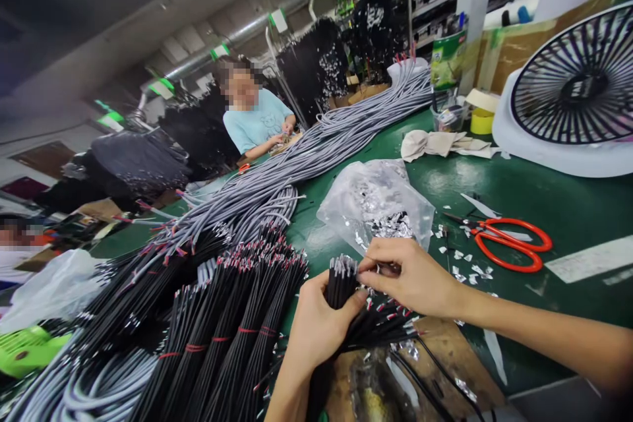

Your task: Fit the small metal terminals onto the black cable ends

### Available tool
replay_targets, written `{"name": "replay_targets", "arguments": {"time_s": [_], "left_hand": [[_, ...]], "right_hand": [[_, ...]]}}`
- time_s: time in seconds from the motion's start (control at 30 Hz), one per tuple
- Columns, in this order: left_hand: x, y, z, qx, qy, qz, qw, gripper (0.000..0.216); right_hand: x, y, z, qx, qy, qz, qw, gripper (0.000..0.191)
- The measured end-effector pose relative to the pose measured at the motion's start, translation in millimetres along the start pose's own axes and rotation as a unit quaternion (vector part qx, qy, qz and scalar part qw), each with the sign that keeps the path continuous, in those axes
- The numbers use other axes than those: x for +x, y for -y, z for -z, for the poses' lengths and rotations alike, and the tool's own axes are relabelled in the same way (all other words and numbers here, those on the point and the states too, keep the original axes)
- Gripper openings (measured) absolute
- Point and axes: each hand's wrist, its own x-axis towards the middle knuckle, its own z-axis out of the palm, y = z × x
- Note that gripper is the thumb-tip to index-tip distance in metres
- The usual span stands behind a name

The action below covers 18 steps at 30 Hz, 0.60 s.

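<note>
My left hand (316, 326) is wrapped round an upright bunch of black cables (340, 280) with silver tips, held over the green table (544, 204). My right hand (410, 277) pinches a small silver piece at the top of that bunch. Just behind my hands lies a clear plastic bag (376, 201) holding small silver and black parts. More loose black cables (390, 323) with red and white ends lie under my right wrist.
Bundles of black cables (222, 336) tied with red bands and long grey cables (306, 151) fill the left side. Red-handled scissors (512, 244), paper scraps, a cloth (435, 144) and a white fan (573, 92) sit at right. A person in a light blue shirt (257, 120) works across the table.
</note>
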Motion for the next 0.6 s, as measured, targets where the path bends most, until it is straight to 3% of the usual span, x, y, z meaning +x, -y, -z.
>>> {"name": "replay_targets", "arguments": {"time_s": [0.17,0.33,0.4,0.6], "left_hand": [[-6,-1,1,-0.026,0.006,0.027,0.999,0.027],[-8,-5,4,-0.031,-0.07,0.009,0.997,0.032],[-9,-5,3,-0.021,-0.108,0.001,0.994,0.031],[-12,-9,0,-0.013,-0.169,-0.002,0.985,0.02]], "right_hand": [[3,-3,-3,0.068,0.018,-0.093,0.993,0.016],[0,5,-3,0.157,0.111,-0.138,0.972,0.028],[-2,7,-2,0.146,0.128,-0.132,0.972,0.028],[-6,8,-1,0.04,0.032,-0.021,0.998,0.024]]}}
